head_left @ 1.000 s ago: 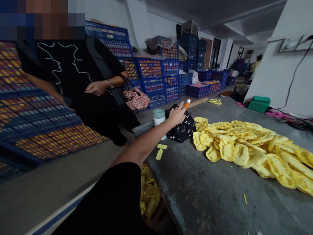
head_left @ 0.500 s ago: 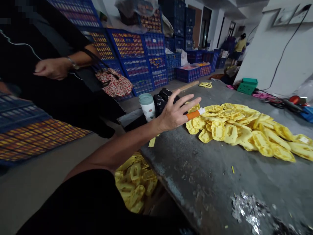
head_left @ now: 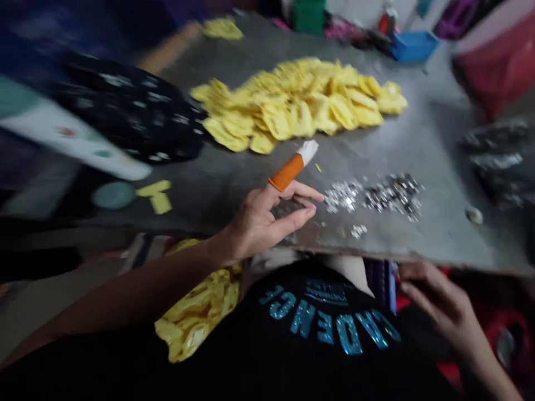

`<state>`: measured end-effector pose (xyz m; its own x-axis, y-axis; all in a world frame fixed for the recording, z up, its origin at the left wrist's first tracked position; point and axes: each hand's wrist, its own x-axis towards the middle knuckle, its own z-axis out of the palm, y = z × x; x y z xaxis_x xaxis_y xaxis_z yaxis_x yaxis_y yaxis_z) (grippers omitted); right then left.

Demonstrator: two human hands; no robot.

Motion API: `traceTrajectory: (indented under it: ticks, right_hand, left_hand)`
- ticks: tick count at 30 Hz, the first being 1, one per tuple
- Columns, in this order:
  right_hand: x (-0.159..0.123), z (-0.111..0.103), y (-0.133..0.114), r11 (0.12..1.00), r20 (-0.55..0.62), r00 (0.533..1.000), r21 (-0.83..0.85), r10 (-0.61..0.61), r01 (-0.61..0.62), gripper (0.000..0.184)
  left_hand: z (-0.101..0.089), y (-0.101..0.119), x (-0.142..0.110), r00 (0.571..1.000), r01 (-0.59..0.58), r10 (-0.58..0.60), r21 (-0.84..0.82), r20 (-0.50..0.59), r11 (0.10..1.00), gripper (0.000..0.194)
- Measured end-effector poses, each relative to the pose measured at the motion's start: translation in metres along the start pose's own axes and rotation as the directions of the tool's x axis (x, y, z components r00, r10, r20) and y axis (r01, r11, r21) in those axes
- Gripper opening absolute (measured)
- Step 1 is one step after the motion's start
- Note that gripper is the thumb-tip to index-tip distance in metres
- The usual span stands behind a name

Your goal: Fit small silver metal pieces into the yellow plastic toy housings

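Note:
My left hand point(head_left: 267, 220) is over the table's near edge, its thumb and fingers apart and nothing held between them. One finger wears an orange finger cot point(head_left: 288, 171) with a white tip and points up. The other fingertips reach the edge of a pile of small shiny metal pieces point(head_left: 343, 195). Beyond them lies a long heap of yellow plastic shells point(head_left: 292, 106). Below the table's front edge at the right, my right hand point(head_left: 438, 295) is slightly blurred, thumb and fingers apart, beside a blue edge point(head_left: 392, 287); I see nothing in it.
A white and green tumbler point(head_left: 71, 131) and a dark patterned bag point(head_left: 137, 111) stand at the left. Yellow strips point(head_left: 157, 196) lie near them. More yellow shells point(head_left: 200, 312) sit below the table by my left forearm. A blue tray point(head_left: 413, 46) is at the back.
The view has swung right and down onto the table. My left hand has gone from above the yellow heap to the metal pieces. My right hand has come into view.

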<state>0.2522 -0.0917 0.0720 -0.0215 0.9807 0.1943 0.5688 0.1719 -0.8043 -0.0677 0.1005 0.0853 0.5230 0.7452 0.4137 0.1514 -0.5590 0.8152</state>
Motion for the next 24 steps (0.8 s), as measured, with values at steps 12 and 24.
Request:
traceTrajectory:
  ticks: [12, 24]
  right_hand:
    - [0.038, 0.057, -0.001, 0.875, -0.071, 0.971, 0.423, -0.228, 0.236, 0.02]
    - [0.044, 0.062, -0.01, 0.875, -0.033, 0.952, 0.386, -0.303, 0.292, 0.015]
  left_hand:
    - [0.081, 0.041, -0.036, 0.998, 0.0, 0.02, -0.363, 0.051, 0.932, 0.019]
    - [0.063, 0.047, -0.038, 0.985, -0.166, 0.17, -0.096, 0.038, 0.981, 0.009]
